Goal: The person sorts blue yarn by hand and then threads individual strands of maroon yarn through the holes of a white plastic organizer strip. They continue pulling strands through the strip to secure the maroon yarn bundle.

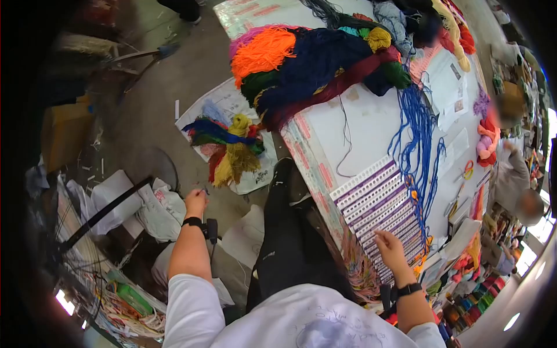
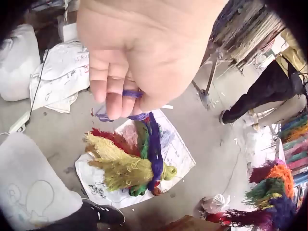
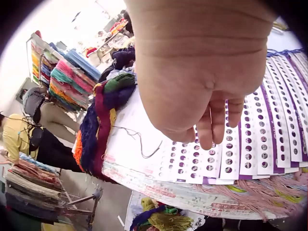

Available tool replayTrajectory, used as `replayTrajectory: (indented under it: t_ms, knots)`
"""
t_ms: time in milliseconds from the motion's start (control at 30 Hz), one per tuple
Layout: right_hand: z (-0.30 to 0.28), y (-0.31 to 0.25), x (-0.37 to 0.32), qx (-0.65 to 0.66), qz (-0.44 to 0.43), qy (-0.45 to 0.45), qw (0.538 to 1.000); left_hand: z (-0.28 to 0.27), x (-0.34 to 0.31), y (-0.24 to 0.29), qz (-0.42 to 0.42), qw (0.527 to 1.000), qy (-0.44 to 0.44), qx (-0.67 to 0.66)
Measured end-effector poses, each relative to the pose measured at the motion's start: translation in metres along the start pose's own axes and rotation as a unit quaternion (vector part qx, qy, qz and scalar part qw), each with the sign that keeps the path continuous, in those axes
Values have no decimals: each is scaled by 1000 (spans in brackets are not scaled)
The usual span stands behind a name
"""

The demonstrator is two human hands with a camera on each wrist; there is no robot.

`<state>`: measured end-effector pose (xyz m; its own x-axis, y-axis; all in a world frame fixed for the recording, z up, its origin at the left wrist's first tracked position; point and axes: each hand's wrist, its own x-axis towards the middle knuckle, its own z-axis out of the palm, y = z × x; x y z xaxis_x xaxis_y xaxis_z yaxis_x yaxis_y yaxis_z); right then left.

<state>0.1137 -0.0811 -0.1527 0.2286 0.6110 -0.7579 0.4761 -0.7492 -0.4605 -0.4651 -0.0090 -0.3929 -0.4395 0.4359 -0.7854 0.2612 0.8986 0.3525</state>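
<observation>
My left hand is out over the floor side, away from the table. In the left wrist view its thumb and fingers pinch a small length of purple-blue thread. Below it, a mixed bundle of yellow, red, green and blue yarn lies on a white printed sheet. My right hand hovers at the near part of white-and-purple cards punched with rows of round holes. Its fingers are loosely bent with nothing between them.
A big pile of navy, orange and maroon yarn covers the table's far left corner. Blue strands trail beside the cards. Orange-handled scissors lie farther right. White bags are at left; a person in yellow stands beyond.
</observation>
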Motion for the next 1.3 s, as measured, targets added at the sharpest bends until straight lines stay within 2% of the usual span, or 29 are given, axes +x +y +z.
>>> replayTrajectory:
  t_ms: [100,167,233,267,333,367,433,467,567,633,667,700,767,833,900,967,1000,1033,1100,1133,1167,1233,1267,1300]
  knots:
    - [-8,4,-11,-63,59,8,996,45,76,7,33,998,-33,-40]
    - [-6,2,-13,-62,92,-5,994,72,81,69,48,996,-51,58]
    - [2,25,-19,-34,110,-6,993,96,125,75,221,972,-35,73]
    - [5,33,-18,-2,123,-10,992,104,132,93,220,972,-36,73]
    - [12,32,-17,10,125,-23,992,114,129,127,50,994,-79,61]
    - [15,28,-20,24,125,-33,991,111,138,123,48,994,-78,65]
    - [17,15,-15,21,112,-38,993,102,153,134,186,981,-29,38]
    - [17,7,-13,44,120,-39,991,89,89,186,131,982,-78,-113]
    - [13,-5,-12,83,106,-10,991,75,49,248,157,976,-105,-104]
    - [6,-3,-18,100,93,14,991,74,6,304,224,968,-106,-23]
    - [5,0,-21,109,81,30,990,79,-10,327,274,951,-126,-66]
    - [5,2,-24,118,69,42,990,85,-52,364,278,946,-146,-80]
    - [1,5,-34,129,82,60,986,117,-70,399,493,852,-121,-127]
    - [6,18,-51,195,111,77,972,152,-120,446,583,804,-42,-108]
    - [8,25,-68,228,132,91,960,189,-146,483,636,764,-109,-9]
    - [13,30,-84,260,151,106,948,230,-173,506,690,713,-64,111]
    - [15,33,-92,238,153,116,952,252,-170,512,742,657,0,135]
    - [19,37,-100,215,155,126,956,265,-168,514,748,650,-3,135]
    - [23,46,-110,228,154,129,953,277,-174,525,675,703,51,218]
    - [22,41,-117,251,154,153,943,275,-183,526,686,692,52,221]
    - [22,35,-123,275,154,177,933,272,-193,524,719,657,72,215]
    - [18,24,-128,294,136,194,926,258,-230,515,802,580,47,136]
    - [17,19,-127,303,118,205,923,253,-245,502,723,674,-90,118]
    - [17,14,-124,313,114,207,920,246,-261,485,618,747,-221,99]
